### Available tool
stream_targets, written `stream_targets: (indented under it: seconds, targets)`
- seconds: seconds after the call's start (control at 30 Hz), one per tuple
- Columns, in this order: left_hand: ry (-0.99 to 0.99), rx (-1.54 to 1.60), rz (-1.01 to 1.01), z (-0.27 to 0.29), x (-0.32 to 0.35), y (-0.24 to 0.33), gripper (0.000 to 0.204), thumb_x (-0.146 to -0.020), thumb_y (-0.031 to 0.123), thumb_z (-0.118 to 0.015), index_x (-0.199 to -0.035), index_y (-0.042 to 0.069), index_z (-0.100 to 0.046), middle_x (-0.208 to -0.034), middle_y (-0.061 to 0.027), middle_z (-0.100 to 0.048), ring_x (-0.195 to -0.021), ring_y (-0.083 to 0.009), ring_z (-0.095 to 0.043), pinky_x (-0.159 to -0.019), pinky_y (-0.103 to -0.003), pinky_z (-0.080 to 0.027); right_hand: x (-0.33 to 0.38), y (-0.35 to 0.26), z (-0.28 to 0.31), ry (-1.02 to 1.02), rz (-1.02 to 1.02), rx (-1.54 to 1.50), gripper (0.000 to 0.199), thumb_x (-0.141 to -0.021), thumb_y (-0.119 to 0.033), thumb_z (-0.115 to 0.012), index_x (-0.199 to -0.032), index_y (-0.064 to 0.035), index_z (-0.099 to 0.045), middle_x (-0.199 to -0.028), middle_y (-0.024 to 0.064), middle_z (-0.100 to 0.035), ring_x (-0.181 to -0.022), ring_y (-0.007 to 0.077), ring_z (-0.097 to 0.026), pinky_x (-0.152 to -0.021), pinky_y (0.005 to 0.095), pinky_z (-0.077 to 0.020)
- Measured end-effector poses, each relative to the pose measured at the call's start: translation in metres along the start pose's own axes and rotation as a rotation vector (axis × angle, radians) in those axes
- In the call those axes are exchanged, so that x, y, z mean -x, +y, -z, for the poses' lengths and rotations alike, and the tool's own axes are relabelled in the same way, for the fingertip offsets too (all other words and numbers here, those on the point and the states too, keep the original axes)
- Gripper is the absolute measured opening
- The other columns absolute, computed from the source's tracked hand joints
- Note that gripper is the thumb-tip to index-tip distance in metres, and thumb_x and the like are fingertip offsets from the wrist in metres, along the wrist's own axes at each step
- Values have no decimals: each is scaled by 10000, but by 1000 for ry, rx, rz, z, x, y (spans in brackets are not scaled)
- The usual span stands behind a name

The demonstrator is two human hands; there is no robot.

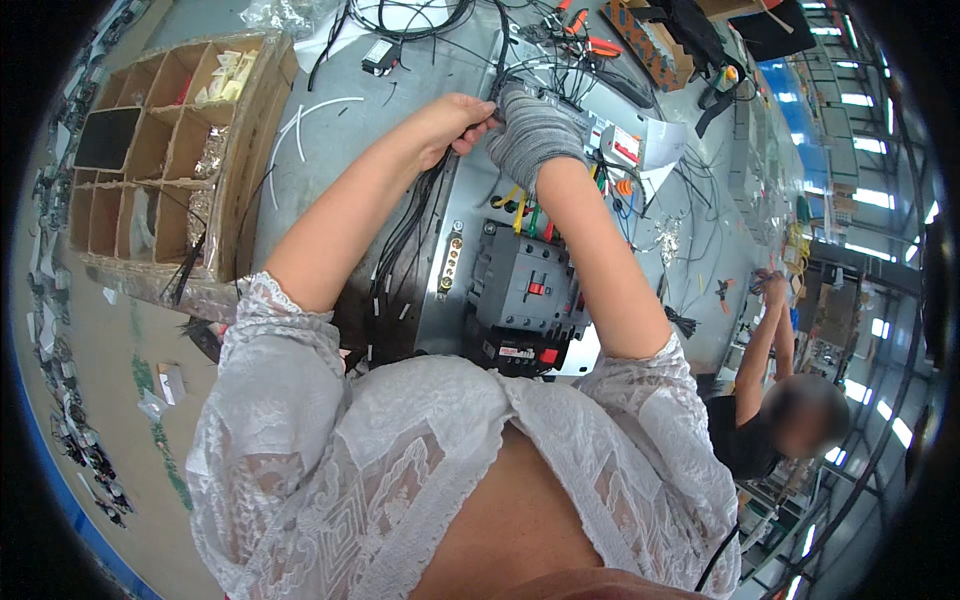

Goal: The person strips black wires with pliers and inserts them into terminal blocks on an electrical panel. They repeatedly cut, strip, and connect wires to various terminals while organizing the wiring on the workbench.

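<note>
At the left edge of the panel (470, 190), the left hand's (452, 125) fingers were pinched together near black wires (409, 225); the right hand's (540, 130) could not be told.

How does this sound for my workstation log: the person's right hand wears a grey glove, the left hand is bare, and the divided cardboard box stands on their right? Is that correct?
Not quite: the head view shows the divided cardboard box on the person's left. The rest holds: the right hand wears a grey glove, and the left hand is bare.
</note>
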State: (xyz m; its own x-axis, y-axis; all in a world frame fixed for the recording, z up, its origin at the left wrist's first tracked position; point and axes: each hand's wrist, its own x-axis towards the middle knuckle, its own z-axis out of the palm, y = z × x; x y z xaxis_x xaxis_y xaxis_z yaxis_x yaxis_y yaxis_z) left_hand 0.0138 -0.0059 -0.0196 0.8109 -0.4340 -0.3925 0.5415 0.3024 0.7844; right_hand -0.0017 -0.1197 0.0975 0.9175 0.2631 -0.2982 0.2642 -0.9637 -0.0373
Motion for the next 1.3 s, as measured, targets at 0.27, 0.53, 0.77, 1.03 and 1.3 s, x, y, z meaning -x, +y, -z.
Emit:
stream_targets:
  seconds: [0.27, 0.53, 0.77, 1.03, 1.3]
  targets:
    - [77, -8, -58, 5, -4, -14, 234, -917, 228, -506, -751, 74, -566, -607, 32, -465, -516, -75, -389, -444, -221, -297, -10, 5, -13, 237, 219, 4, 191, -754, -155, -618, -913, -49, -607, -844, 161, -650, -786, 301, -640, -712, 394, -501]
    - [111, -65, -35, -7, 3, -1, 229, -927, 191, -513, -733, 69, -509, -652, 33, -428, -522, -60, -356, -416, -203, -252, -39, 47, -7, -147, 80, -1067, 168, -789, -134, -631, -934, -51, -643, -771, 3, -639, -642, 81, -549, -554, 233, -443]
    - [160, -90, -38, -6, 4, -1, 226, -923, 215, -528, -771, 49, -547, -630, 39, -412, -518, -56, -344, -416, -199, -246, 20, 27, 11, -166, 163, -896, 333, -803, -224, -621, -1084, -51, -584, -720, -15, -578, -615, 73, -504, -551, 224, -408]
    - [84, -31, -48, -3, -1, -7, 242, -912, 216, -528, -793, 7, -559, -631, 24, -402, -516, -67, -339, -407, -217, -247, 152, 19, 45, -194, 568, -368, 343, -831, -173, -599, -1149, -50, -571, -760, 111, -626, -723, 227, -638, -689, 323, -504]
    - [62, -31, -24, 4, -3, -10, 213, -904, 191, -543, -752, 41, -536, -642, 20, -431, -512, -64, -342, -407, -212, -242, 182, 17, 111, -212, 945, 28, 294, -811, -167, -584, -1084, -58, -580, -783, 119, -629, -741, 250, -634, -696, 341, -502]
